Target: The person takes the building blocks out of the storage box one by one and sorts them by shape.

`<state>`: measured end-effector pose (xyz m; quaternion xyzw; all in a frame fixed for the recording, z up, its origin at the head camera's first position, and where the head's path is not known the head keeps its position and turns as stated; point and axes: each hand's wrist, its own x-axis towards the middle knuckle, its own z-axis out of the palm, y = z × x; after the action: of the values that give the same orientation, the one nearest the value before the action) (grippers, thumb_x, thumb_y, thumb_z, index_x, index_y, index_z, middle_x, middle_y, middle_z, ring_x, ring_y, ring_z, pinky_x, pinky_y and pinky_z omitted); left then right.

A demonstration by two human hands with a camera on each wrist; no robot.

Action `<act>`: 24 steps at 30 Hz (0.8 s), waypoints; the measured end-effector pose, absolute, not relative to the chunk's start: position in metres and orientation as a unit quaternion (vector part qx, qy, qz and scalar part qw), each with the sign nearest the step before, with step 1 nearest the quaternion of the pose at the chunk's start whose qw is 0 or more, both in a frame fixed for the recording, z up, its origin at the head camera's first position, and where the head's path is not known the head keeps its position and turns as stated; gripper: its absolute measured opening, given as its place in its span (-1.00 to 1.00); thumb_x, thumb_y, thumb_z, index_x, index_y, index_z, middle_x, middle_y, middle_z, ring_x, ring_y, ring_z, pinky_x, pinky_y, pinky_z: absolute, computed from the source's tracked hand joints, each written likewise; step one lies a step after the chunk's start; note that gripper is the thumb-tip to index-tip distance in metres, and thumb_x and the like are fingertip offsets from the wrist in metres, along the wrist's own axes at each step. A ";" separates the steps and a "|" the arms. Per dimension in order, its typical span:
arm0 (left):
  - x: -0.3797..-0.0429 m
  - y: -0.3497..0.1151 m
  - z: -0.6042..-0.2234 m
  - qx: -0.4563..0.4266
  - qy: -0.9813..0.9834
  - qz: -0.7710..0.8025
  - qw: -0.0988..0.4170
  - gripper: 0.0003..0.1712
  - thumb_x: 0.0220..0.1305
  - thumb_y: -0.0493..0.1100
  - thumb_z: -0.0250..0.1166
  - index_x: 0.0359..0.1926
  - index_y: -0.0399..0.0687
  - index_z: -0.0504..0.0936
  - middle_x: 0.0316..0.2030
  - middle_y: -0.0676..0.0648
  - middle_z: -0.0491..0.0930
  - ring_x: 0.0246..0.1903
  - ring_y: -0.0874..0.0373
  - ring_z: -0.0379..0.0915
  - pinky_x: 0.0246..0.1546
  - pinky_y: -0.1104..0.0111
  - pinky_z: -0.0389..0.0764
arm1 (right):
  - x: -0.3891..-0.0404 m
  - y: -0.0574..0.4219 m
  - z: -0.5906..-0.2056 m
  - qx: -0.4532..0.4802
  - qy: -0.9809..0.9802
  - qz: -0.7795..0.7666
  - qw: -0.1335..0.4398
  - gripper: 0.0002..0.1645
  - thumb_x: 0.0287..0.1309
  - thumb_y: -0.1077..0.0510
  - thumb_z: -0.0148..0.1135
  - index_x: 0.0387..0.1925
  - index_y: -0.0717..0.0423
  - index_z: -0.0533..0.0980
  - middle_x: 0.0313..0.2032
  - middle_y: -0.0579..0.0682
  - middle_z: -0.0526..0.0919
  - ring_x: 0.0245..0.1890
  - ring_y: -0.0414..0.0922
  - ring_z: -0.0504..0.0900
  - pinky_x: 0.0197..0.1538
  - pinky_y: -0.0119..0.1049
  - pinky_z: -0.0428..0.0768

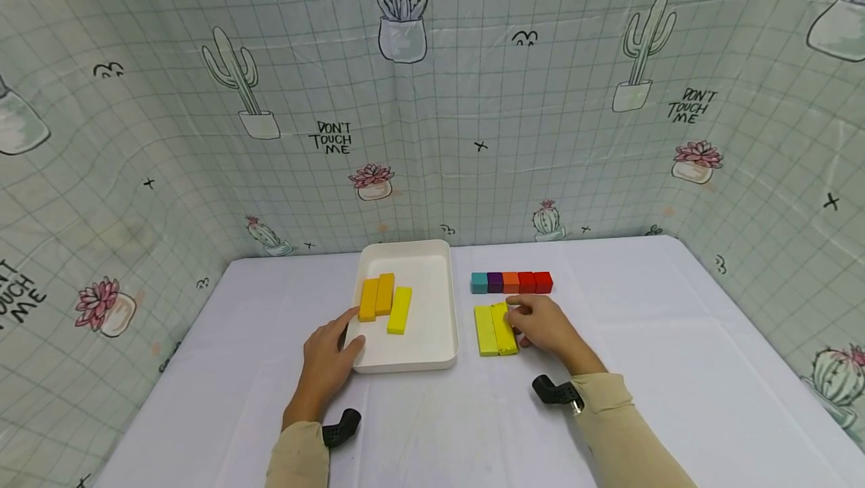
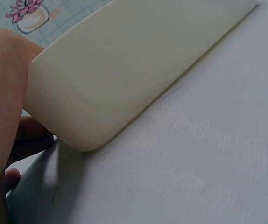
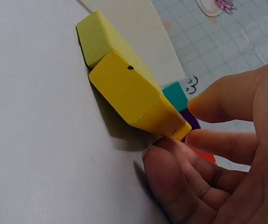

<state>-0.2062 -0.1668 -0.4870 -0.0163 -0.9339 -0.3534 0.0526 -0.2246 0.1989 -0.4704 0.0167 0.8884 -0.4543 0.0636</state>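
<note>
A shallow white tray (image 1: 419, 353) has my left hand (image 1: 327, 356) at its left side. That thumb lies at the rim, and other fingers show past the outside of the corner in the left wrist view. Two orange-yellow blocks (image 1: 376, 298) and one yellow block (image 1: 399, 311) lie inside the tray. To its right, my right hand (image 1: 544, 326) holds the right edge of a yellow block (image 3: 124, 88) with its fingertips. The block is tilted, casts a shadow beneath, and sits against a greenish-yellow block (image 1: 485, 330). My index finger is spread off it in the right wrist view.
Behind the yellow pair stands a row of small cubes: teal (image 1: 479, 283), purple (image 1: 495, 283), orange (image 1: 510, 283) and red (image 1: 535, 283). White cloth (image 1: 419, 428) covers the table. A printed curtain (image 1: 432, 97) closes off the back and sides.
</note>
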 end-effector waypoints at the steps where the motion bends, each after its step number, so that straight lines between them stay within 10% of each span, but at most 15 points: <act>1: -0.206 -0.167 -0.487 -0.016 -0.934 -0.354 0.053 -0.34 0.36 -0.08 0.19 0.46 0.06 0.36 0.37 -0.20 0.40 0.35 -0.20 0.23 0.39 -0.20 0.05 | -0.225 0.199 -0.471 0.018 0.887 -0.457 0.063 -0.48 0.31 0.14 0.19 0.26 0.25 0.49 -0.21 0.09 0.66 -0.42 -0.08 0.59 -0.35 -0.29 0.68; 24: -0.207 -0.166 -0.488 -0.013 -0.933 -0.355 0.056 -0.34 0.36 -0.08 0.20 0.46 0.07 0.37 0.35 -0.20 0.42 0.33 -0.20 0.25 0.37 -0.22 0.08 | -0.226 0.200 -0.473 0.037 0.878 -0.473 0.056 -0.56 0.31 0.14 0.17 0.17 0.22 0.54 -0.24 0.10 0.66 -0.37 -0.06 0.62 -0.35 -0.29 0.70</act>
<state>-0.2067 -0.1664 -0.4881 -0.0126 -0.9330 -0.3553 0.0560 -0.2260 0.2003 -0.4728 0.0368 0.8783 -0.4733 0.0565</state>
